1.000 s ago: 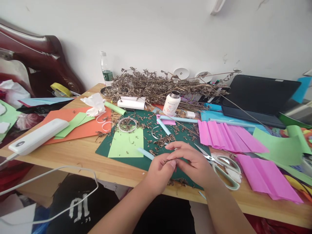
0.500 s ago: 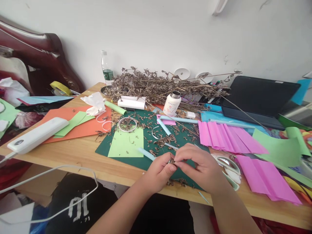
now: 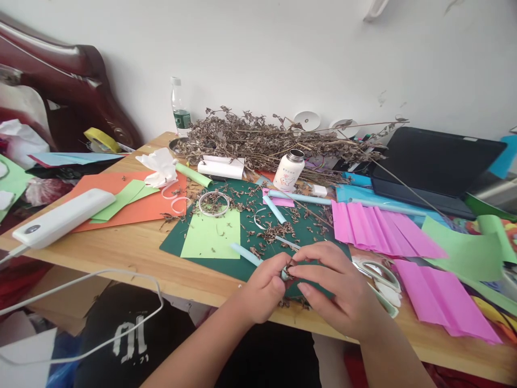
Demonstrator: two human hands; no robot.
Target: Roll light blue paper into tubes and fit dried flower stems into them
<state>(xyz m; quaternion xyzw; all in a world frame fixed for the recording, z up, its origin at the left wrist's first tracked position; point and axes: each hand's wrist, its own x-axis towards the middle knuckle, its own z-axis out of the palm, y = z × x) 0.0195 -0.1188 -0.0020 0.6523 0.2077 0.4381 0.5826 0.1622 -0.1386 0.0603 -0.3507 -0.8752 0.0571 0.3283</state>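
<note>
Head view, the little roll: a small light-blue tube (image 3: pixel 285 275) with dried bits poking out of its end, held up over the near edge of the green mat (image 3: pixel 210 267).
Left hand: this one (image 3: pixel 262 293) has the roll clamped between thumb and curled fingers, wrist low, forearm coming up from the bottom edge.
Right hand: kinda arched over from the side (image 3: pixel 341 288), fingertips right at the bits, thumb held off from the fingers. Can't tell if it's pinching any.
White bottle: upright (image 3: pixel 287 175), mouth open, can't see what's inside.
Clear bottle: stands by the wall (image 3: pixel 180 119), white cap on, green label.
Dark dish: sits just beside that (image 3: pixel 174 144), partly hidden by the big dried plant pile (image 3: pixel 242 137).
Scissors: near the right hand (image 3: pixel 379 275), partly covered by it.
</note>
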